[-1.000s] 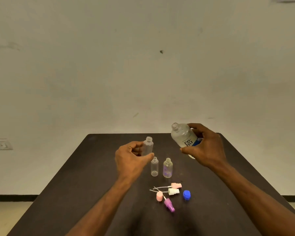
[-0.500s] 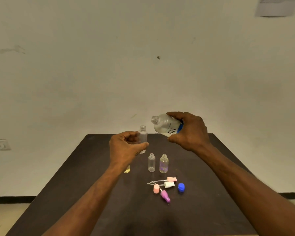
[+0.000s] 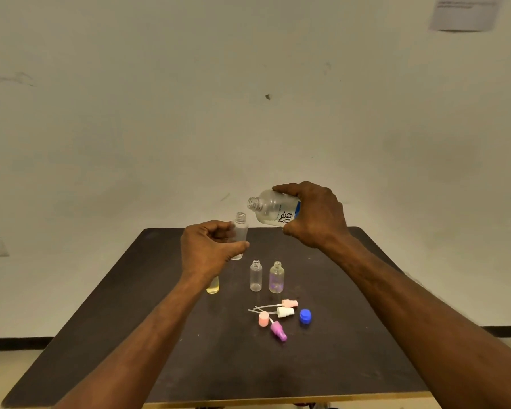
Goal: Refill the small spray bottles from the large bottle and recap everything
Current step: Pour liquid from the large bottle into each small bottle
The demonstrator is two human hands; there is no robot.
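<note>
Nearest to the person, below the hands, the loose tops lie in a little bunch on the dark table [image 3: 101, 335]: a purple spray top [image 3: 278, 331], a pink cap [image 3: 263, 319], a white spray top [image 3: 285, 312], a pink spray top [image 3: 289, 303] and a blue cap [image 3: 305, 315]. A bit farther, just under the hands, two small clear bottles [image 3: 255, 276] stand open side by side, and a yellowish bottle [image 3: 212, 287] peeks out from behind the left wrist. The left hand [image 3: 208, 249] grips one small spray bottle [image 3: 240, 233] upright, off the table. Just right of it and a little higher, the right hand [image 3: 314, 215] grips the large bottle [image 3: 273, 208], tipped over with its open mouth close above the little bottle's mouth. No water can be seen pouring yet. The little mouth is very narrow, so if the big bottle tips too fast or sits a bit off, water may splash down onto the hand and table. A wobble of either hand could do that too.
</note>
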